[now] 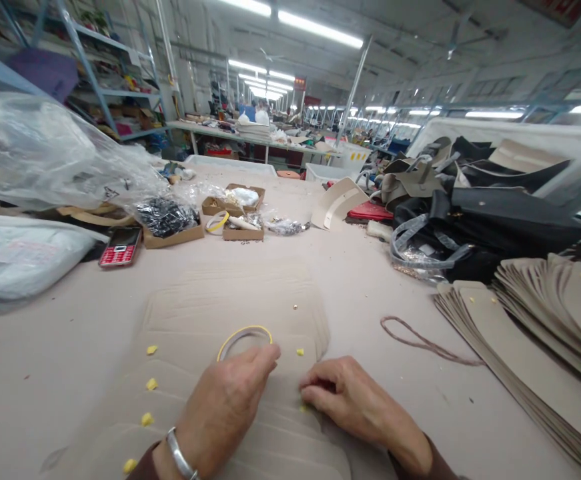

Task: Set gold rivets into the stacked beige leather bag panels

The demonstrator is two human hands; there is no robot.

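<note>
Overlapping beige panels (230, 300) lie fanned on the table in front of me, with small yellow pieces (151, 384) along their left and right edges. My left hand (233, 393) is closed over the panels, around a ring-shaped roll of yellow-edged tape (245, 331) whose upper arc shows beyond the fingers. At the panels' right edge my right hand (350, 400) has thumb and forefinger pinched together, just above a yellow piece. Anything between those fingertips is too small to make out. A silver bracelet (179, 453) circles the left wrist.
A red phone (121, 247), cardboard boxes (175, 236) of small parts and plastic bags (25, 260) lie left and ahead. To the right are a cord loop (427, 343), stacked beige strips (530, 360) and black bags (510, 220). Shelving (130, 93) stands behind.
</note>
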